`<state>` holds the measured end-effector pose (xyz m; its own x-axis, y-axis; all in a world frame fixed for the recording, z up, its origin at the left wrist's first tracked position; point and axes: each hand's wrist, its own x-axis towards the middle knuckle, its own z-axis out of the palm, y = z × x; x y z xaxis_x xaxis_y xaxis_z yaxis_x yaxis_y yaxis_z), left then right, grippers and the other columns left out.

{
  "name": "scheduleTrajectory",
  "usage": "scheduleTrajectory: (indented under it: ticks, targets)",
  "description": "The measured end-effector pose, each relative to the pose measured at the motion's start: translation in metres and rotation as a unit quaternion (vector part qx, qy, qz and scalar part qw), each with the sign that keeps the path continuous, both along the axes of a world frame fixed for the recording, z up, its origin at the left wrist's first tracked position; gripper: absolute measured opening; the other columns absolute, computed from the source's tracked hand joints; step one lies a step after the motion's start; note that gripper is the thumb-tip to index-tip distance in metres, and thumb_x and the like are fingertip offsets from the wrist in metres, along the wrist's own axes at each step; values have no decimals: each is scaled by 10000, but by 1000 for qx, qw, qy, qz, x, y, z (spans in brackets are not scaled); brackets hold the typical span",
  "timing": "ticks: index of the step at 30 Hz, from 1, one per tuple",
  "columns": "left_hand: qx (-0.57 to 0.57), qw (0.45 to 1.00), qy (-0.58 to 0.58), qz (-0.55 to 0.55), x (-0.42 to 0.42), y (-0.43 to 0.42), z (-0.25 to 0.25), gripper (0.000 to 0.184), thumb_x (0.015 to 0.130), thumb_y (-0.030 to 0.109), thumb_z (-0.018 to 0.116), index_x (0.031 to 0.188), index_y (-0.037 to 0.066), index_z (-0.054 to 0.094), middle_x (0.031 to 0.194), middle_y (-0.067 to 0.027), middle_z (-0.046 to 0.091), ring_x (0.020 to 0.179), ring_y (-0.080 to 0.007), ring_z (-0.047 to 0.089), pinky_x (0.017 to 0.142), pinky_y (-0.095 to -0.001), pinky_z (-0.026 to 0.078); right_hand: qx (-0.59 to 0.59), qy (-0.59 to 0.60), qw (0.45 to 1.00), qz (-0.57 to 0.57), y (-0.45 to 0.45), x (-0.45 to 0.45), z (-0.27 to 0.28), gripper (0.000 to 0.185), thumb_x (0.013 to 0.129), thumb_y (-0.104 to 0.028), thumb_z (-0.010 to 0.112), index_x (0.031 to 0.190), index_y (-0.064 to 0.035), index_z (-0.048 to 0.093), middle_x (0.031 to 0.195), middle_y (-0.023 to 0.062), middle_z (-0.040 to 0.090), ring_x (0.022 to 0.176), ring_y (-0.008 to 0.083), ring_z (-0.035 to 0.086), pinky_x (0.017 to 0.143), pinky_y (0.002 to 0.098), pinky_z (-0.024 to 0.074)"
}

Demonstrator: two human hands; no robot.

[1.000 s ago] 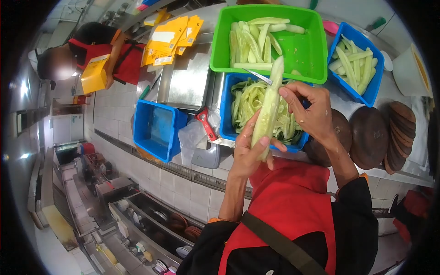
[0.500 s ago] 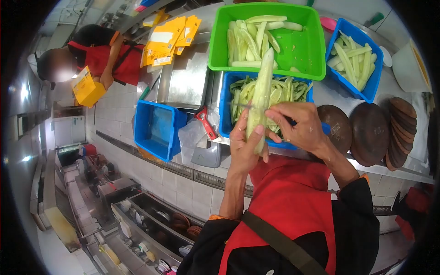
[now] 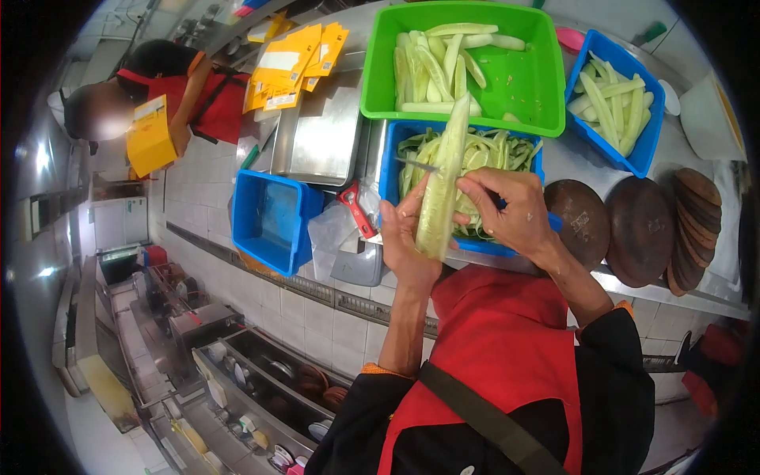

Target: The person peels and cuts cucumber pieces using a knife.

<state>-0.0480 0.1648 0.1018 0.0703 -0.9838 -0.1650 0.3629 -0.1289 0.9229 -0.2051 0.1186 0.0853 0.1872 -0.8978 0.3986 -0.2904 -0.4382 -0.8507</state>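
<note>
A long, pale green peeled cucumber (image 3: 443, 186) stands tilted in my left hand (image 3: 412, 245), its lower end against the palm and fingers. My right hand (image 3: 514, 210) is closed beside the cucumber. A thin knife blade (image 3: 415, 164) sticks out to the cucumber's left; its handle is hidden, apparently in my right hand's grip. Beneath both hands is a blue tub (image 3: 389, 178) heaped with green peelings (image 3: 507, 154). Behind it, a green tub (image 3: 542, 99) holds several peeled cucumbers (image 3: 435, 67).
At right are a blue tub (image 3: 651, 142) of cucumber pieces and round dark brown boards (image 3: 641, 229). Left of me are another blue tub (image 3: 273, 218), a red-handled tool (image 3: 356, 210), a steel pan (image 3: 317, 142) and yellow packets (image 3: 293, 63). A co-worker (image 3: 190, 95) holds a yellow packet.
The cucumber has shifted slightly down and left, and my left thumb has come off its front. The blade shows further up and left. The co-worker's packet has turned upright.
</note>
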Motion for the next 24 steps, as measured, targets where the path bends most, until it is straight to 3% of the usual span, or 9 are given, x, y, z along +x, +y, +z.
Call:
scheduleTrajectory:
  ticks: [6,8,12,14,20,24]
  targets:
    - [9,998,43,38,-3,-8,-3,1001,953,757,232,1402,-104,476,1045,-162,708,747,-186,693,443,-242,502,2,-16,1000,2,6,1,-4,122,915,-129,689,865,-19,706,655,136,613,534,288,591,503,373,440]
    - [20,995,44,85,-5,-11,1,1074,917,808,219,1309,-138,545,1038,-177,714,739,-198,701,538,-248,548,17,-9,1000,21,8,0,-1,118,915,-128,689,865,-22,708,659,139,616,539,289,597,507,374,445]
    - [17,992,75,98,-5,-18,-3,1063,919,805,238,1311,-133,552,1077,-164,711,855,-185,698,681,-268,563,40,8,999,-7,4,1,-3,124,918,-132,686,856,-26,707,672,144,625,553,301,606,519,375,455]
    - [16,990,71,120,-6,-22,1,1047,921,797,260,1307,-129,560,1162,-178,689,1029,-210,666,893,-309,533,33,-10,999,-9,6,8,-2,134,918,-136,686,847,-24,702,668,143,618,554,309,601,520,375,454]
    - [10,981,144,132,-1,-32,6,1054,911,804,293,1301,-137,563,1279,-209,635,1194,-280,597,1061,-362,442,33,-7,999,17,13,6,-4,147,917,-138,684,841,-12,690,669,155,611,568,337,598,528,386,458]
    - [4,981,154,119,1,-35,8,1090,896,824,287,1342,-144,518,1293,-232,622,1206,-291,594,1047,-364,457,38,-15,998,42,20,9,-4,149,914,-136,687,841,-6,691,671,173,606,568,348,597,532,400,453]
